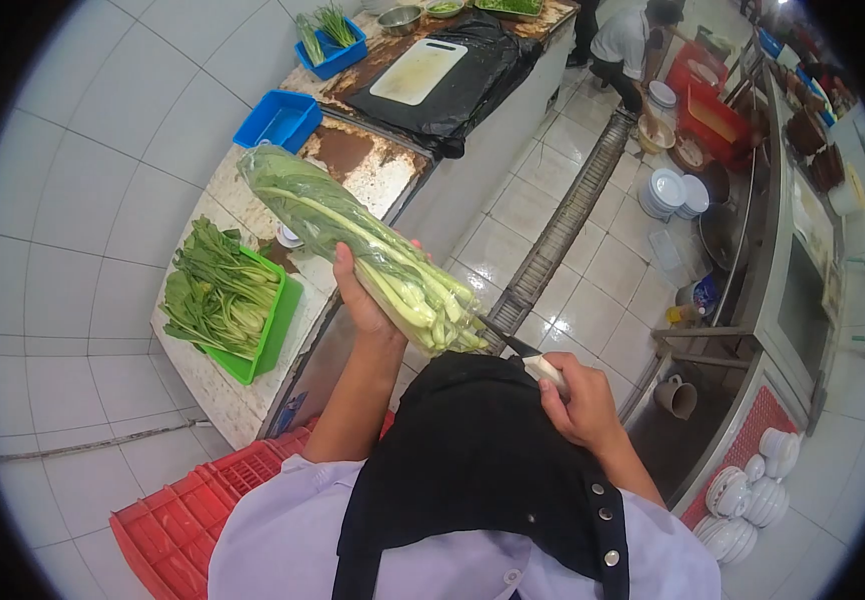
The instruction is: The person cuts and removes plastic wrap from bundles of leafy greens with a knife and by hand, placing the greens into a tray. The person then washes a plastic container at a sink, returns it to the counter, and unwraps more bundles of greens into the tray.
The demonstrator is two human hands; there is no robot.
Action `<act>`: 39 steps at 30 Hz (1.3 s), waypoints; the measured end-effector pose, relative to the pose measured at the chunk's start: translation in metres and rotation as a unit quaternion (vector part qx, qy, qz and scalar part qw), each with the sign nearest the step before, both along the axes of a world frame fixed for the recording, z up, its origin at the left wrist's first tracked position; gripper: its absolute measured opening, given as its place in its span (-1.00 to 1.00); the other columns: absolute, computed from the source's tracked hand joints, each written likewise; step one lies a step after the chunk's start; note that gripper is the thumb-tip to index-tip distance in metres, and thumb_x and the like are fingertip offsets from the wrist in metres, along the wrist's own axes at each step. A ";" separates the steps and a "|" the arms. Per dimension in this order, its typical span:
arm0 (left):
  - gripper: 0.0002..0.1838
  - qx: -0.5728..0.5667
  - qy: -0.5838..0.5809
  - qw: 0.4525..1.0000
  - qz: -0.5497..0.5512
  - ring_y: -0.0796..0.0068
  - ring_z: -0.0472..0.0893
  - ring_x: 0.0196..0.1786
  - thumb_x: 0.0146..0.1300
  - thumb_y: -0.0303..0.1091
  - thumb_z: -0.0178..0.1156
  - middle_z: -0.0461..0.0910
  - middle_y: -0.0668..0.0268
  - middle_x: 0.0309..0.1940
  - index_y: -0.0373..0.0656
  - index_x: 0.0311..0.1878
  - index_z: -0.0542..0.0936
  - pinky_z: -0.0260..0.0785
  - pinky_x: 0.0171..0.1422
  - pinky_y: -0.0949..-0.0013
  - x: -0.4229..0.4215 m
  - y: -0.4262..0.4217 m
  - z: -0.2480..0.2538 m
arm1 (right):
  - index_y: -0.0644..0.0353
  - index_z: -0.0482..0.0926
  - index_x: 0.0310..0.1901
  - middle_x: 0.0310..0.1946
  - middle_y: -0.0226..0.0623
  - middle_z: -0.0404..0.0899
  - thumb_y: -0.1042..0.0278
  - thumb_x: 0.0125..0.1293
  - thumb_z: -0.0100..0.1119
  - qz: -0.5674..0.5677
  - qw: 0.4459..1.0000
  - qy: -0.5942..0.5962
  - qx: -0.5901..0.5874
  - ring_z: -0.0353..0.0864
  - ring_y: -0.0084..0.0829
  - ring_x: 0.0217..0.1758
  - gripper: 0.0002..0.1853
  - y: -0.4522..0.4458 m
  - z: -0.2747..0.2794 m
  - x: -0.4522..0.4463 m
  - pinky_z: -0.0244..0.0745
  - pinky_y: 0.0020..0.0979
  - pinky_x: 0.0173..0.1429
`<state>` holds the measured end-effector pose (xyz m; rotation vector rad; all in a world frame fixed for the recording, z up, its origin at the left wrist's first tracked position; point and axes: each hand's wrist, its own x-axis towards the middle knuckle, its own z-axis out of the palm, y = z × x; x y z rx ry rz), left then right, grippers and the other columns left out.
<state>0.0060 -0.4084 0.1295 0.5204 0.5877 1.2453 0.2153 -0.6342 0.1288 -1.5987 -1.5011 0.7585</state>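
My left hand (365, 298) is wrapped round a bunch of leafy greens in a clear plastic bag (373, 250), held tilted in front of my chest with the stem ends towards my right. In my right hand (587, 402) is a knife (550, 374) with a pale handle, gripped in closed fingers. Its dark blade points up and left, and the tip is at the stem end of the bag; whether it pierces the plastic I cannot tell. To my left, a green basket (288, 315) on the counter holds more leafy greens (221, 285).
A worn counter (218, 200) carries a blue tray (280, 121) and a white cutting board (419, 71) on black plastic. Red crates (178, 530) stand below left. Beyond the floor drain (568, 215) are stacked plates (665, 188), a steel sink unit (803, 260) and a crouching person (625, 40).
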 end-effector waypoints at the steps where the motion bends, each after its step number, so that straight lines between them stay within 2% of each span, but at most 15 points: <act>1: -0.21 0.001 0.001 1.000 -0.002 0.25 0.69 -0.06 0.46 0.41 0.14 0.59 0.23 -0.09 0.13 0.55 0.35 0.62 0.07 0.00 0.001 0.000 -0.001 | 0.25 0.60 0.10 -0.36 -0.01 0.72 0.38 0.44 0.29 0.001 1.000 0.016 -0.006 0.75 0.05 -0.35 -0.73 0.000 0.000 0.000 0.62 -0.12 -0.23; 8: -0.18 0.035 -0.015 0.999 -0.036 0.21 0.70 -0.04 0.47 0.41 0.11 0.58 0.18 0.00 0.11 0.59 0.31 0.65 0.04 -0.04 0.004 0.000 -0.006 | 0.26 0.61 0.10 -0.31 0.04 0.74 0.37 0.47 0.27 0.006 0.997 0.075 -0.013 0.76 0.09 -0.33 -0.74 0.000 0.000 0.002 0.62 -0.14 -0.21; 11: -0.12 0.008 0.058 0.998 -0.021 0.10 0.71 -0.02 0.38 0.49 0.17 0.59 0.05 -0.04 -0.23 0.29 0.45 0.68 0.05 -0.02 0.005 0.000 -0.006 | 0.26 0.62 0.09 -0.32 0.03 0.73 0.38 0.45 0.29 -0.006 0.999 0.041 0.001 0.75 0.07 -0.35 -0.75 0.002 0.002 0.000 0.60 -0.13 -0.24; 12: -0.15 -0.003 0.043 0.999 -0.032 0.15 0.72 -0.03 0.45 0.44 0.11 0.61 0.12 -0.03 -0.06 0.51 0.39 0.68 0.01 -0.01 0.006 -0.001 -0.004 | 0.26 0.62 0.09 -0.33 0.03 0.72 0.39 0.45 0.29 -0.011 1.000 0.024 0.008 0.74 0.07 -0.36 -0.75 0.002 0.002 -0.001 0.60 -0.13 -0.25; 16: -0.15 -0.043 0.061 0.996 -0.043 0.11 0.73 -0.07 0.36 0.51 0.18 0.64 0.03 -0.12 -0.19 0.21 0.52 0.70 0.00 0.03 0.006 0.000 -0.002 | 0.26 0.63 0.08 -0.37 0.01 0.71 0.42 0.43 0.31 -0.030 0.999 -0.019 0.003 0.72 0.00 -0.42 -0.75 -0.001 -0.004 -0.001 0.59 -0.16 -0.28; 24: -0.16 -0.003 0.046 0.998 -0.038 0.13 0.76 -0.05 0.37 0.49 0.19 0.66 0.02 -0.12 -0.19 0.23 0.51 0.72 0.02 0.01 0.008 0.002 0.003 | 0.30 0.62 0.09 -0.33 0.03 0.72 0.44 0.44 0.30 -0.064 0.996 -0.026 0.063 0.75 -0.06 -0.40 -0.75 -0.007 -0.018 -0.002 0.60 -0.19 -0.26; 29: -0.11 -0.018 0.055 0.998 -0.028 0.11 0.76 -0.06 0.36 0.52 0.17 0.67 0.00 -0.11 -0.24 0.24 0.50 0.73 0.01 0.02 0.007 -0.001 0.003 | 0.27 0.64 0.09 -0.29 0.02 0.74 0.43 0.43 0.31 -0.042 0.998 -0.015 0.045 0.77 -0.02 -0.37 -0.74 -0.002 -0.009 -0.003 0.63 -0.19 -0.22; 33: -0.08 0.022 0.061 0.995 -0.075 0.13 0.77 -0.05 0.33 0.51 0.19 0.67 0.05 -0.12 -0.27 0.29 0.48 0.74 0.00 0.08 0.002 -0.009 0.002 | 0.26 0.65 0.10 -0.29 0.00 0.74 0.43 0.43 0.32 -0.023 0.999 0.005 0.030 0.76 0.01 -0.37 -0.74 0.007 0.008 -0.005 0.63 -0.19 -0.23; 34: -0.07 0.025 0.057 0.995 -0.078 0.14 0.77 -0.03 0.29 0.48 0.26 0.63 0.11 -0.09 -0.29 0.28 0.48 0.75 -0.02 0.06 0.000 -0.009 -0.004 | 0.26 0.65 0.10 -0.30 -0.01 0.74 0.44 0.43 0.31 -0.015 1.000 0.005 0.020 0.76 0.01 -0.38 -0.74 0.009 0.012 -0.006 0.62 -0.20 -0.25; 37: -0.10 0.100 0.074 0.989 -0.085 0.13 0.76 -0.02 0.27 0.43 0.31 0.56 0.16 -0.02 -0.26 0.29 0.46 0.75 -0.04 0.02 0.002 -0.014 -0.006 | 0.27 0.64 0.11 -0.29 0.00 0.74 0.44 0.44 0.30 -0.016 0.999 0.024 0.015 0.76 0.02 -0.37 -0.74 0.009 0.022 -0.006 0.62 -0.20 -0.23; 39: -0.12 0.112 0.059 0.985 -0.113 0.12 0.75 0.01 0.28 0.38 0.33 0.49 0.20 0.03 -0.20 0.34 0.42 0.74 -0.03 0.00 -0.001 -0.015 -0.012 | 0.28 0.64 0.11 -0.28 0.00 0.74 0.43 0.44 0.30 -0.014 0.999 0.036 0.026 0.76 0.01 -0.36 -0.74 0.009 0.026 -0.004 0.62 -0.21 -0.22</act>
